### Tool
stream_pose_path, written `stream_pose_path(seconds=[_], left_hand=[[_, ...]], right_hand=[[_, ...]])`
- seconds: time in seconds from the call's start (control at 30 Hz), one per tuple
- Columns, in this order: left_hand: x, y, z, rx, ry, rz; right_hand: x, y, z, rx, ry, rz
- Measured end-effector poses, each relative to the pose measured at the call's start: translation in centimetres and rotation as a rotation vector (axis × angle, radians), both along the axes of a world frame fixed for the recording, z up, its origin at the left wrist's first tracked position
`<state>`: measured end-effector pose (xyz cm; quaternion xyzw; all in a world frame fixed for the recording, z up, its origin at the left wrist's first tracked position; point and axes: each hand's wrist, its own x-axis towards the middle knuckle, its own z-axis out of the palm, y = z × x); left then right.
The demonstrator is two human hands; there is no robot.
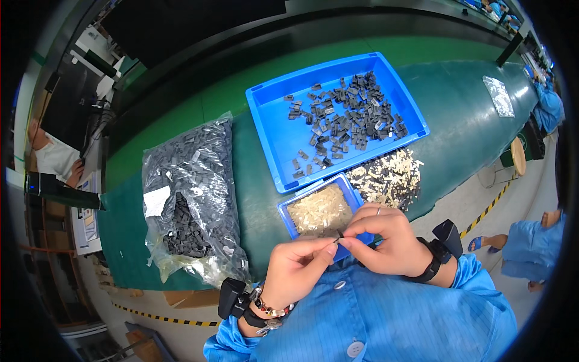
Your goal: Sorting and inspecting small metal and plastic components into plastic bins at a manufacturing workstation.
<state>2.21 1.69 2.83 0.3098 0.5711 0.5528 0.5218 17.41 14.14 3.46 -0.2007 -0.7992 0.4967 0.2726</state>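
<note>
My left hand (297, 265) and my right hand (389, 241) meet at the fingertips, both closed in a pinch. Between them is a small black part (339, 235), mostly covered by the fingers, so its full shape is hidden. Just beyond the fingers stands a small blue bin (283, 211) filled with cream-coloured small pieces (319, 208). A large blue tray (274, 130) behind it holds many loose black clip-like parts (356, 111). To the right of the small bin lies a heap of mixed cream and black pieces (392, 178) on the table.
A clear plastic bag (193, 181) full of black parts lies open on the left of the green table (458, 114). A flat clear packet (499, 96) is at the far right. People (534, 247) stand to the right; another person (57, 157) is at the left.
</note>
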Motion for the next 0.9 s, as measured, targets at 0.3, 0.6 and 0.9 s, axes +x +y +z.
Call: stream_pose_path(seconds=[0.3, 0.6, 0.9], left_hand=[[-2.2, -0.4, -1.9, -0.035, 0.819, 0.265], [-2.5, -0.8, -4.2, -0.12, 0.521, 0.225], [-2.6, -0.8, -4.2, -0.113, 0.525, 0.22]], right_hand=[[-0.6, 2.5, -1.5, -0.283, -0.11, -0.332], [-1.5, 4.5, -4.0, -0.451, -0.123, -0.36], [-2.2, 4.8, -4.3, -0.401, -0.208, -0.361]])
